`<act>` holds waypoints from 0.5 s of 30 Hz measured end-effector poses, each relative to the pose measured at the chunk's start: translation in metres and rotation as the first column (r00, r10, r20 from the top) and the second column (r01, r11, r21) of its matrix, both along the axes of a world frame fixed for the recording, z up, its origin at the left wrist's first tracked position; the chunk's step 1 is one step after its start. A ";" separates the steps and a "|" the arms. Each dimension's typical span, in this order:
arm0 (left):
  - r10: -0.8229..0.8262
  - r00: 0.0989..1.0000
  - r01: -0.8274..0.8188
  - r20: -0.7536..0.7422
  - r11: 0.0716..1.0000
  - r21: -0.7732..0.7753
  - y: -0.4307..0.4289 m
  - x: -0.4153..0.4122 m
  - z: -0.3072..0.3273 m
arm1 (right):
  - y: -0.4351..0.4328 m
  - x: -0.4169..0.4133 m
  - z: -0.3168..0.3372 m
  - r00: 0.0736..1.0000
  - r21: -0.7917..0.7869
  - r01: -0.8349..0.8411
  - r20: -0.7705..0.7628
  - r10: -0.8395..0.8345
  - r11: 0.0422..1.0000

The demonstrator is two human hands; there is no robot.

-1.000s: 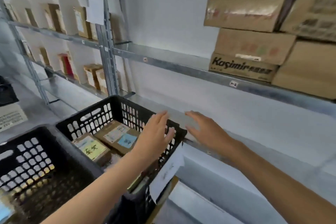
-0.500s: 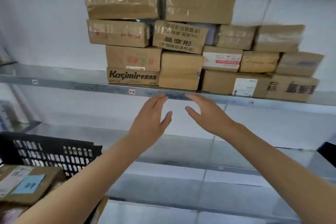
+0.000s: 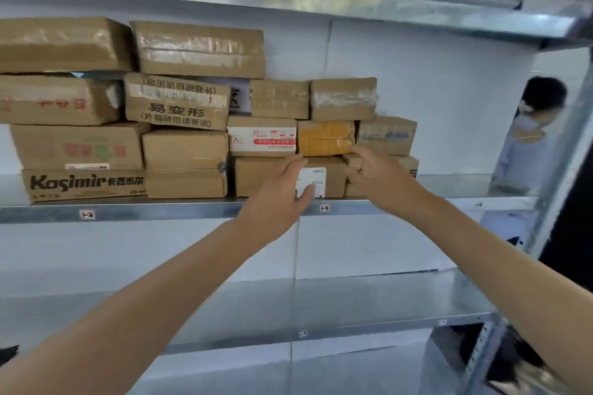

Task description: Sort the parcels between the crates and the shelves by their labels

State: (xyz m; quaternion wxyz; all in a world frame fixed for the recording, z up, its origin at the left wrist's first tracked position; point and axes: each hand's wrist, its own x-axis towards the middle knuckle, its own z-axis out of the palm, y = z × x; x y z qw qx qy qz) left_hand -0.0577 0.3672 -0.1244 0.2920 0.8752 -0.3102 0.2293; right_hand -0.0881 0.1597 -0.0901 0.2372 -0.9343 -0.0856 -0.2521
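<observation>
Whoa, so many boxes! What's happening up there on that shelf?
A person is reaching both hands toward the stack of cardboard parcels on the metal shelf. The left hand is open in front of the bottom box with the white label. The right hand touches a corner of the yellow-taped parcel just above; whether it grips it is unclear.

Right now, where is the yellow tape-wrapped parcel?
Head view, just right of centre: the yellow parcel sits second row up, between a red-and-white printed carton and a brown cardboard box, above the right hand.
</observation>
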 end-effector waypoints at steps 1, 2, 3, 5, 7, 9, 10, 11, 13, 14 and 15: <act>-0.003 1.000 0.003 -0.001 1.000 0.009 -0.009 0.006 0.003 | -0.010 0.004 0.006 1.000 0.032 0.021 0.002 -0.021 0.999; -0.003 1.000 0.003 0.008 1.000 0.015 -0.017 0.013 0.008 | -0.019 0.009 0.011 0.999 0.067 0.045 0.000 -0.045 0.997; -0.001 1.000 0.001 0.021 1.000 0.011 -0.025 0.020 0.014 | -0.028 0.015 0.015 0.998 0.089 0.055 0.012 -0.056 0.995; 0.011 1.000 -0.009 0.029 0.999 -0.050 -0.039 0.036 0.029 | -0.043 0.028 0.025 0.997 0.093 0.039 0.057 -0.044 0.995; 0.049 0.998 -0.043 0.036 0.988 -0.146 -0.052 0.052 0.047 | -0.055 0.042 0.035 0.995 0.091 0.025 0.092 -0.033 0.996; 0.080 0.996 -0.070 0.035 0.974 -0.217 -0.064 0.068 0.060 | -0.064 0.058 0.047 0.992 0.089 0.029 0.122 -0.040 0.996; 0.085 0.996 -0.075 0.034 0.968 -0.239 -0.069 0.075 0.065 | -0.068 0.067 0.053 0.991 0.089 0.032 0.130 -0.044 0.995; 0.091 0.995 -0.080 0.031 0.963 -0.258 -0.075 0.082 0.069 | -0.072 0.077 0.059 0.991 0.088 0.036 0.125 -0.047 0.995; 0.104 0.995 -0.096 0.009 0.943 -0.318 -0.084 0.096 0.075 | -0.079 0.095 0.068 0.995 0.088 0.048 0.077 -0.055 0.995; 0.108 0.994 -0.104 -0.009 0.929 -0.354 -0.089 0.102 0.078 | -0.080 0.103 0.073 0.997 0.099 0.051 0.051 -0.057 0.994; 0.108 0.994 -0.113 -0.034 0.914 -0.389 -0.094 0.108 0.081 | -0.081 0.111 0.077 0.998 0.121 0.052 0.030 -0.056 0.991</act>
